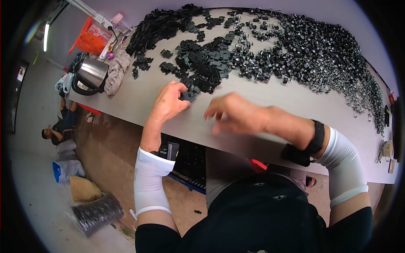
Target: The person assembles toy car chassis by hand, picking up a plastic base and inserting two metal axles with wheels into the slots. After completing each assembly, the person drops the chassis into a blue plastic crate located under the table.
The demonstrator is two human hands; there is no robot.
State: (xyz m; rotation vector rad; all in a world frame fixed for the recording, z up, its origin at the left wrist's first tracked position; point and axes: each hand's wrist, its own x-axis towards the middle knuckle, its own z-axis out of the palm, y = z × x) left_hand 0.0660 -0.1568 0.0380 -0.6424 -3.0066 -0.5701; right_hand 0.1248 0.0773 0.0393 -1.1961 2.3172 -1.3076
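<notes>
Far left of the table (295,105), on the floor: a seated person (57,130), a blue bag (63,170), a tan sack (84,189), a bundle of dark parts in clear wrap (97,213).

On the table's left end: a steel kettle (90,76), a crumpled cloth (117,69) just beside it, an orange bag (90,40) behind both.

Left hand (168,103): fingers curled, tips pinching a flat black plastic piece (190,93) at the near edge of the pile of flat black pieces (202,67). That pile sits mid-table, right of the kettle.

Right hand (238,114): blurred, fingers bent downward, hovering over bare table just right of the left hand. Cannot tell whether it holds anything.

Right of the flat pile: a broad heap of small black clips with shiny ends (320,55), running to the table's right edge.

Both forearms wear white sleeves; the right wrist carries a black band (316,139).
</notes>
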